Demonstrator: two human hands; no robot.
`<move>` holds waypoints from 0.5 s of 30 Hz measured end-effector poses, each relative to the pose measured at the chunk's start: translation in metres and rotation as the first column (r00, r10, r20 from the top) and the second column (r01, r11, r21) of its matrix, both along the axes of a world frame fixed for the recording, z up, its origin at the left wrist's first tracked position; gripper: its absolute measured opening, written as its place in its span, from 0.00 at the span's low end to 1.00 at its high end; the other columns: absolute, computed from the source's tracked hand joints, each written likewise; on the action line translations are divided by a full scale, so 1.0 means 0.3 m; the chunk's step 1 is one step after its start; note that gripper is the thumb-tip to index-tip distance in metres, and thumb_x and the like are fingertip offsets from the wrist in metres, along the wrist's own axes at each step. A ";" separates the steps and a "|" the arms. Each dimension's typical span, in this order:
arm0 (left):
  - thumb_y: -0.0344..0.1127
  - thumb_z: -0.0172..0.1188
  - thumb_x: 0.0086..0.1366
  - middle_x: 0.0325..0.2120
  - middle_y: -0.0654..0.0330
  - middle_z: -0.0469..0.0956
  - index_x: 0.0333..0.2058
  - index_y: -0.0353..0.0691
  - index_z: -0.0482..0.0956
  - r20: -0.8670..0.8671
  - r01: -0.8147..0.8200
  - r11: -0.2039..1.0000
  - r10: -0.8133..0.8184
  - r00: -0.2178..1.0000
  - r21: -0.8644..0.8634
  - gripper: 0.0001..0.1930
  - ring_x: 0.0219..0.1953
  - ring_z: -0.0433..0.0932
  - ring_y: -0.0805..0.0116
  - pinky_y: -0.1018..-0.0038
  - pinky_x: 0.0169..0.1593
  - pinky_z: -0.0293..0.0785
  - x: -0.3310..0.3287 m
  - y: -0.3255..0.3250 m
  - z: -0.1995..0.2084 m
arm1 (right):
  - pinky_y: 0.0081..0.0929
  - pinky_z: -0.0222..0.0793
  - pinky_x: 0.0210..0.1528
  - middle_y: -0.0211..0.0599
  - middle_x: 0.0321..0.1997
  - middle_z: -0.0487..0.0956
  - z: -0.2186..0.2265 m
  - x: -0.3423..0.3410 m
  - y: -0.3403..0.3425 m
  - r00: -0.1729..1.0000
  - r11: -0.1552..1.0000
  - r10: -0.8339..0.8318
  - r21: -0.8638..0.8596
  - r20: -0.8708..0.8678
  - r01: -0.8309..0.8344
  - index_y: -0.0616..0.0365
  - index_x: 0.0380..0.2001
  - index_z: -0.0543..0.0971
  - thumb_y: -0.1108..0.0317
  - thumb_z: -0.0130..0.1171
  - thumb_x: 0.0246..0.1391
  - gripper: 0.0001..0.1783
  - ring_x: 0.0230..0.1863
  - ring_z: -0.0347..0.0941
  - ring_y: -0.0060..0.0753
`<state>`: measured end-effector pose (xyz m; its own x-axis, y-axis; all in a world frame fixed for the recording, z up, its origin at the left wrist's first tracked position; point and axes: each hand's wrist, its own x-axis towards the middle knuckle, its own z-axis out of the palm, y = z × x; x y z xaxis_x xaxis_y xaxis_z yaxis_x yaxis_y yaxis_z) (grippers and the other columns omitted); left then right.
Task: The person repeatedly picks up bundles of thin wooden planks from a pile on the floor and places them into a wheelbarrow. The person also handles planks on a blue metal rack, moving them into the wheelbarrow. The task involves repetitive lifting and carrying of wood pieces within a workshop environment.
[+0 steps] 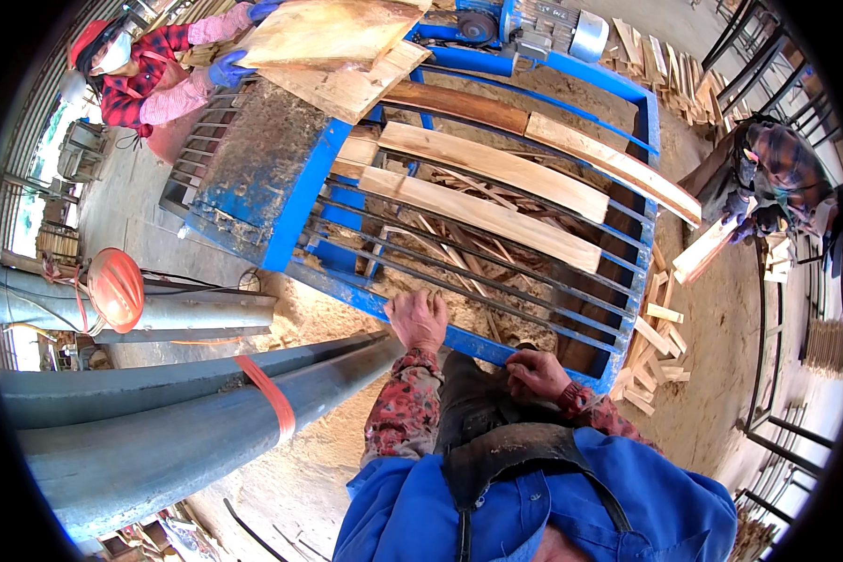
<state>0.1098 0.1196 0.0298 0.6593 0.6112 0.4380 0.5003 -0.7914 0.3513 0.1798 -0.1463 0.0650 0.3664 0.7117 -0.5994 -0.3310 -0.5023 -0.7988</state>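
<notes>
My left hand rests on the near rail of a blue metal frame, its fingers curled over the edge. To its right, my right hand is closed beside the same rail; whatever lies inside its fingers, if anything, is hidden. Beyond my hands, dark parallel bars run across the frame. Two pale boards, a nearer one and a farther one, lie along the bars. Behind them are a brown board and another pale board, which overhangs the right end.
At the far left a person in blue gloves holds wide wood slabs. Another person at right handles a wood piece. Thick grey pipes reach in from the left, near a hanging orange helmet. Offcuts lie beside the frame.
</notes>
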 end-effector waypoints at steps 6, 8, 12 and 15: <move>0.38 0.64 0.54 0.28 0.60 0.81 0.27 0.43 0.77 0.035 -0.008 1.000 0.007 0.999 0.014 0.07 0.38 0.73 0.57 0.58 0.50 0.64 0.002 -0.003 0.003 | 0.21 0.75 0.24 0.35 0.29 0.83 0.014 -0.001 0.003 0.999 1.000 0.003 0.027 0.041 -0.004 0.62 0.46 0.79 0.65 0.54 0.65 0.13 0.26 0.81 0.24; 0.38 0.64 0.54 0.28 0.60 0.81 0.28 0.43 0.77 0.019 -0.007 1.000 0.007 1.000 0.024 0.07 0.39 0.73 0.57 0.57 0.51 0.63 0.002 -0.007 0.014 | 0.21 0.75 0.24 0.35 0.29 0.82 0.027 0.005 0.007 0.999 1.000 0.017 0.020 0.038 -0.018 0.63 0.45 0.79 0.65 0.54 0.65 0.13 0.26 0.81 0.24; 0.37 0.63 0.54 0.28 0.62 0.80 0.29 0.45 0.76 0.039 -0.012 0.999 0.011 0.999 0.033 0.07 0.39 0.73 0.58 0.57 0.51 0.63 0.002 -0.008 0.010 | 0.21 0.75 0.24 0.34 0.27 0.82 0.042 0.002 0.009 0.999 1.000 0.010 0.012 0.031 -0.010 0.62 0.45 0.79 0.65 0.55 0.64 0.12 0.26 0.81 0.24; 0.37 0.63 0.54 0.27 0.61 0.80 0.29 0.44 0.76 0.058 -0.008 0.999 0.005 0.998 0.050 0.07 0.39 0.73 0.57 0.57 0.51 0.63 0.008 -0.010 0.011 | 0.21 0.75 0.24 0.34 0.27 0.82 0.040 0.005 0.007 1.000 1.000 0.005 0.024 0.030 -0.006 0.63 0.45 0.79 0.65 0.55 0.64 0.12 0.26 0.81 0.24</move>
